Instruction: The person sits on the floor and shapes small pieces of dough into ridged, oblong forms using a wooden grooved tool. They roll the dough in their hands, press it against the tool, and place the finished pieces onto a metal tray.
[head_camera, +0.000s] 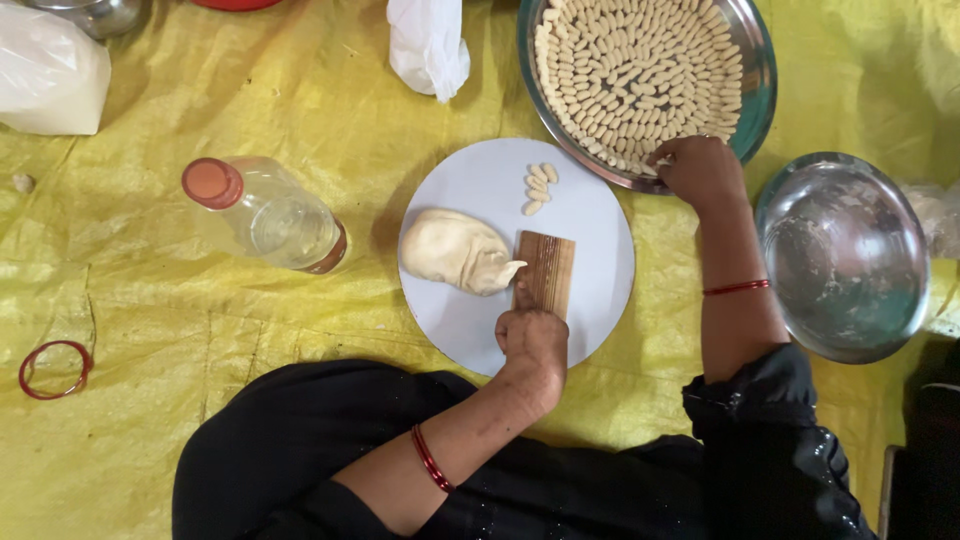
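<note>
Landmark: the round white board (600, 215) on the yellow sheet (200, 330), which covers the floor.
Far left of the board: a red bangle (54, 369) lies alone; a white bag (50, 75) sits up and left.
Left of the board: a clear bottle (265, 213) with a pink cap lies on its side, near the board's edge but apart from it.
On the board: a dough lump (455, 250) left of centre; a ridged wooden block (548, 270) just beside it; a few shaped pieces (539, 186) near the top.
Left hand (533, 340): at the board's lower edge, fingers curled against the block's near end; its grip looks closed, but what it pinches I cannot tell.
Right hand (700, 168): up and right of the board, fingertips closed on a small piece at the rim of the steel tray (757, 95) packed with rows of pieces.
Right of the board: a steel bowl (843, 255), floured inside.
Risk: the hand at the crowded tray rim may nudge the neat rows; the bottle could roll onto the board.
</note>
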